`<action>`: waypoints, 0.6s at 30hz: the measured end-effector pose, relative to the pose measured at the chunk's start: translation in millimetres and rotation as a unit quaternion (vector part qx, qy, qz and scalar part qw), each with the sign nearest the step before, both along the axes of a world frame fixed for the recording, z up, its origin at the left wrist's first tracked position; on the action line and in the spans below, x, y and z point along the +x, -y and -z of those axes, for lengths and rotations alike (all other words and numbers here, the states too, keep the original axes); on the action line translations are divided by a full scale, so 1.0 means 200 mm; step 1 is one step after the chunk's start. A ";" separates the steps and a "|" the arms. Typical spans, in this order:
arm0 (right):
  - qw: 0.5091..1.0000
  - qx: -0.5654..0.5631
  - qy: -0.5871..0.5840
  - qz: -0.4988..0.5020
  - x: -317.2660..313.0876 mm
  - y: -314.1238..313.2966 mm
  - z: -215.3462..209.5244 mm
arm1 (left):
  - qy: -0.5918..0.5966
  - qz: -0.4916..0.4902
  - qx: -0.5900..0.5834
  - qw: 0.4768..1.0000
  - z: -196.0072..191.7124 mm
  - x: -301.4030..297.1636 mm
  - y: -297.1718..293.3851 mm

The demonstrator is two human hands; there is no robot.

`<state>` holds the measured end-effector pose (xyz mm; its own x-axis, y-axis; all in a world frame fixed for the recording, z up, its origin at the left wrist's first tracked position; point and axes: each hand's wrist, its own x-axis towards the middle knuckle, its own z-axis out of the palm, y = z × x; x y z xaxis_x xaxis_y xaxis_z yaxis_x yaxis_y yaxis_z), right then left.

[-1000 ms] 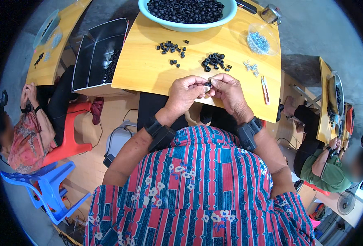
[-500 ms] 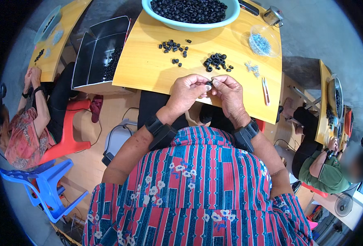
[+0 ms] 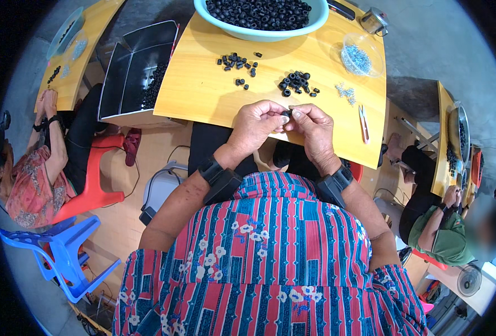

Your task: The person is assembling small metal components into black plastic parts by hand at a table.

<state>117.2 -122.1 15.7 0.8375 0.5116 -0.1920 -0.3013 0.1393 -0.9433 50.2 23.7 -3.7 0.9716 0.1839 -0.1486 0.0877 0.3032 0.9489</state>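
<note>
Small black rubber ring (image 3: 286,113) — it sits pinched between both hands, just over the near edge of the yellow wooden table (image 3: 203,92). Left hand (image 3: 254,124) and right hand (image 3: 314,127) each grip it with fingertips, touching. At 12 o'clock lies a little pile of black rings (image 3: 296,83) — farther up, a pale green bowl (image 3: 259,33) full of them.

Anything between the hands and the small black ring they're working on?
Nothing visible. The left hand and right hand meet at the small black ring, pinched between their fingertips over the near edge of the wooden table. The loose pile of black rings lies farther back, clear of the grip.
</note>
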 end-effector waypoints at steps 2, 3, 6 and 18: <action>1.000 -0.012 -0.009 0.003 0.00 0.00 0.01 | -0.008 0.008 0.005 1.000 -0.01 0.00 0.00; 1.000 -0.024 -0.018 0.006 0.01 0.00 0.01 | -0.004 0.008 -0.002 1.000 -0.01 0.00 0.00; 0.998 -0.038 -0.054 -0.002 0.03 0.00 0.01 | 0.003 0.001 -0.011 1.000 0.00 0.00 0.00; 0.975 0.002 -0.163 -0.150 0.11 0.02 -0.04 | 0.039 -0.025 0.025 0.999 0.00 -0.01 0.00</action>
